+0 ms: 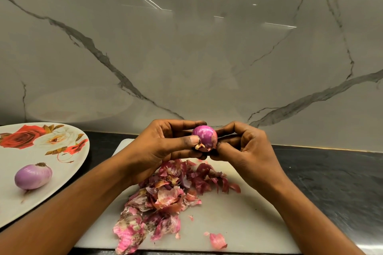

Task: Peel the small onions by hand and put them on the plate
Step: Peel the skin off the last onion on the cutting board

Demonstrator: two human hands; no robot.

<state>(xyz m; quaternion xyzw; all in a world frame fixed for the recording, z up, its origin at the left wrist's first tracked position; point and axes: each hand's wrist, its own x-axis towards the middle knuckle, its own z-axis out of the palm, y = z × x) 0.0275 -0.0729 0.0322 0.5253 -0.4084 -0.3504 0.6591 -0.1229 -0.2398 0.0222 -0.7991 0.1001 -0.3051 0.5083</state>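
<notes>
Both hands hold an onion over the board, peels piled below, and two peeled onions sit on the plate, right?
No. The head view shows one peeled onion on the plate, not two. The rest stands: the left hand and right hand hold a second onion over the board, peels piled below.

Veined marble wall (pixel 186 58) (glossy), dark counter (pixel 331 176)

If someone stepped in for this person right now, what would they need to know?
Left hand grips the small round purple onion, thumb by its root end; right hand pinches its other side.
Done: one peeled pale-purple onion lies on the flowered white plate; pink-red skins heap on the white cutting board.
Left: clear the held onion's remaining skin bits, then plate it.
</notes>
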